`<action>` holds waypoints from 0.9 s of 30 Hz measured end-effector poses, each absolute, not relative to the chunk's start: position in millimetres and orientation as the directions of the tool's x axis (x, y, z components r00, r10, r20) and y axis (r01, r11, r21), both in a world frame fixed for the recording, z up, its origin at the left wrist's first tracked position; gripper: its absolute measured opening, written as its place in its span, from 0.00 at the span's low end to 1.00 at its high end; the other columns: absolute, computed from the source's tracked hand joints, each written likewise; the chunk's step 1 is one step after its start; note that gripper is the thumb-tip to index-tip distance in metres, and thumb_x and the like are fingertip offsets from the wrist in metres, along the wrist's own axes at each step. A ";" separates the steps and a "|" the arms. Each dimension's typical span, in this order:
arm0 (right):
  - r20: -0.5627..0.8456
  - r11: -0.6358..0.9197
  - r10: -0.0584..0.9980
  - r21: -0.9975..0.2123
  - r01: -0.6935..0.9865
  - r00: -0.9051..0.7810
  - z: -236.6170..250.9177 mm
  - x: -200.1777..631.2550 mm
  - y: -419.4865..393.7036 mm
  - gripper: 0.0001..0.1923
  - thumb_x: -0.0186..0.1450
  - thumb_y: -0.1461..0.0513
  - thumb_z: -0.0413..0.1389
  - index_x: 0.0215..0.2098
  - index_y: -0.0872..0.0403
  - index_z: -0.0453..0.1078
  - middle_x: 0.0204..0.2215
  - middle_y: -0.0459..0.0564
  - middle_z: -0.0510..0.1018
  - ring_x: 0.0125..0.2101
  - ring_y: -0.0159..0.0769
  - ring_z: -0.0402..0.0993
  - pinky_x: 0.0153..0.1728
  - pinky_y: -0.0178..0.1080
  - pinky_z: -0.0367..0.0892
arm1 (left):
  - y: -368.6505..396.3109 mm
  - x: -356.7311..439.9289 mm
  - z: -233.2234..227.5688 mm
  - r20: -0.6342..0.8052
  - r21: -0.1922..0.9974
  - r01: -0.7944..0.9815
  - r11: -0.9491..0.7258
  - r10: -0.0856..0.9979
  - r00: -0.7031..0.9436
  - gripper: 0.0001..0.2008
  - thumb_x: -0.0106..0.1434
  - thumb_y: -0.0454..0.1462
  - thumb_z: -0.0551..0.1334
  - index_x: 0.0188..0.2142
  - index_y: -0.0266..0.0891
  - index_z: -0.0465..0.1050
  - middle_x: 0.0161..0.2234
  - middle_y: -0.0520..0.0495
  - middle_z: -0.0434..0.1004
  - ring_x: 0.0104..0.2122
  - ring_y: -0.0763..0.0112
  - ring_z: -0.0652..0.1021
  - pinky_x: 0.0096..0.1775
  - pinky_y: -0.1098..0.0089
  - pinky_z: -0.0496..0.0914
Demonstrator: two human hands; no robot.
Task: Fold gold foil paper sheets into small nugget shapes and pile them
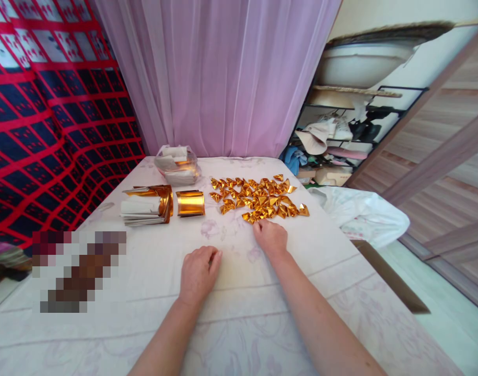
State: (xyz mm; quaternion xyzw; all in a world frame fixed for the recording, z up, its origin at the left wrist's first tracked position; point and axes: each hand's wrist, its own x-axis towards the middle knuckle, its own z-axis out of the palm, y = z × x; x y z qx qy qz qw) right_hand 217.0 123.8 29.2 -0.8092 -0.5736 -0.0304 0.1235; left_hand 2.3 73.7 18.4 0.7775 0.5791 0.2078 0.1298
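Reaching the folded gold pieces (258, 198), right hand (270, 237) seems curled, grip unclear; left hand (197, 272) empty, loosely curled.

Lots of little gold shapes, and a few other things

Two hands, the left hand (197, 274) and the right hand (270, 237), show. There are too many gold folded pieces (258, 197) to count, dozens of them. There is one curled gold sheet (190, 203), one stack of gold paper (147, 206) and one clear bag (177, 164).

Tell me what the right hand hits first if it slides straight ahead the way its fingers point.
Most likely the near edge of the gold folded pieces; the right hand already has its fingertips at the closest ones.
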 end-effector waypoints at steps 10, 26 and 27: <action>0.181 -0.366 0.898 -0.195 0.910 0.401 20.9 203.0 149.1 0.17 0.67 0.59 0.49 0.36 0.53 0.80 0.30 0.58 0.82 0.31 0.40 0.78 0.32 0.37 0.64 | 75.6 0.7 11.6 0.190 0.438 0.842 -0.314 0.948 0.255 0.14 0.69 0.41 0.50 0.35 0.41 0.72 0.32 0.47 0.78 0.36 0.63 0.77 0.39 0.64 0.64; 0.124 -0.413 0.890 -0.183 0.892 0.438 15.7 196.0 144.8 0.21 0.69 0.50 0.46 0.35 0.49 0.79 0.32 0.53 0.82 0.34 0.40 0.79 0.35 0.36 0.65 | 77.8 -0.5 6.0 0.217 0.480 0.813 -0.330 0.943 0.254 0.13 0.68 0.40 0.51 0.34 0.41 0.72 0.32 0.47 0.78 0.35 0.61 0.77 0.39 0.63 0.64; 0.125 -0.402 0.896 -0.185 0.897 0.427 14.8 195.2 143.0 0.21 0.69 0.50 0.47 0.34 0.49 0.79 0.31 0.52 0.82 0.34 0.39 0.78 0.34 0.35 0.65 | 78.4 -0.6 5.1 0.223 0.493 0.807 -0.326 0.944 0.245 0.13 0.68 0.40 0.51 0.34 0.41 0.72 0.32 0.48 0.78 0.35 0.61 0.77 0.38 0.63 0.65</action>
